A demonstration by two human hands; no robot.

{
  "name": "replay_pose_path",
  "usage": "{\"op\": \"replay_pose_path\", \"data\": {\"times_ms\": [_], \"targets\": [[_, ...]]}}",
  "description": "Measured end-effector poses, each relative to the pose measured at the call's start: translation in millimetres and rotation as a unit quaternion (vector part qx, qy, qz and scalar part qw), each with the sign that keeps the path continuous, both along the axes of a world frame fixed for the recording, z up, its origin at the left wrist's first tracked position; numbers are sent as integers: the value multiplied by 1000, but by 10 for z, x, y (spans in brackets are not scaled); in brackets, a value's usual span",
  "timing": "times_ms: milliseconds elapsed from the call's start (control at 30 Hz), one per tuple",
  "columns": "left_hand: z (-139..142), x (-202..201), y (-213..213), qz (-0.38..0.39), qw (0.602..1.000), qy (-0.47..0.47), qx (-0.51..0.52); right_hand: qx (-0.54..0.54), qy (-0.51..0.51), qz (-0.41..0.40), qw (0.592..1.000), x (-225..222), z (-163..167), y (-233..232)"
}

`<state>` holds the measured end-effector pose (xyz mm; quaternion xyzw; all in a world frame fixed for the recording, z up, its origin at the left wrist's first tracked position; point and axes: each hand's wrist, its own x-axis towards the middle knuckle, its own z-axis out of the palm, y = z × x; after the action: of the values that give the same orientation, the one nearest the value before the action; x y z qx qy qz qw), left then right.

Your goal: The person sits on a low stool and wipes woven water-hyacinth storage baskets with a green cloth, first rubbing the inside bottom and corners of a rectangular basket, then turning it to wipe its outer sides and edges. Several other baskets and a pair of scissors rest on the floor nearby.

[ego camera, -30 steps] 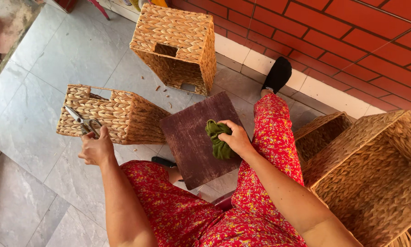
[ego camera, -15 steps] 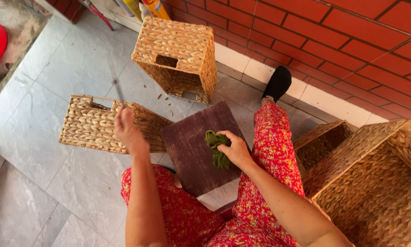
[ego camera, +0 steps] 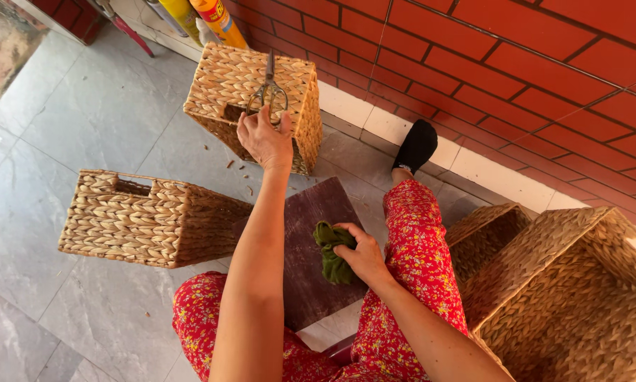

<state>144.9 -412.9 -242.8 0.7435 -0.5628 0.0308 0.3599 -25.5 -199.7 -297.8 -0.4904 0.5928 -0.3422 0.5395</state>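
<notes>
From the head camera, the left hand (ego camera: 265, 139) reaches far, fingers clamped on metal scissors (ego camera: 269, 90) over the far woven basket (ego camera: 219, 92). Nearer, the right hand (ego camera: 364, 256) pinches a green cloth (ego camera: 330, 252) against the dark board (ego camera: 305, 276).

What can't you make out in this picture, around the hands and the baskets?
- Head view: scissors handles partly hidden by the left hand.
- Green cloth: far part covered by the right hand fingers.
- Right-side baskets: cut off by the frame edge.
- Bottles at top: cut off by the edge.
</notes>
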Motion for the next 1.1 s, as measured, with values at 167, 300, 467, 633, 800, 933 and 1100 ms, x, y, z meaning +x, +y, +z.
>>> {"op": "replay_pose_path", "data": {"times_ms": [167, 300, 467, 633, 800, 933, 1100], "targets": [[-152, 121, 221, -67, 998, -4, 7, 2, 14, 2, 1000, -22, -99, 30], [-163, 612, 578, -53, 993, 102, -28, 6, 36, 2, 999, -32, -179, 43], [-75, 1609, 1151, 82, 988, 34, -127, -10, -14, 4, 1000, -27, -226, 21], [-57, 2315, 1388, 174, 968, 104, -148, 37, -4, 5, 999, -33, -229, 7], [-103, 2524, 1319, 203, 978, 35, 35, 51, 12, 10, 999, -39, -269, 5], [-11, 2552, 1042, 151, 976, -72, 139, 35, 6, 10, 999, -40, -331, -2], [119, 2598, 839, 55, 953, -91, 282, 46, 26, 17, 998, -48, -413, 0]]}}
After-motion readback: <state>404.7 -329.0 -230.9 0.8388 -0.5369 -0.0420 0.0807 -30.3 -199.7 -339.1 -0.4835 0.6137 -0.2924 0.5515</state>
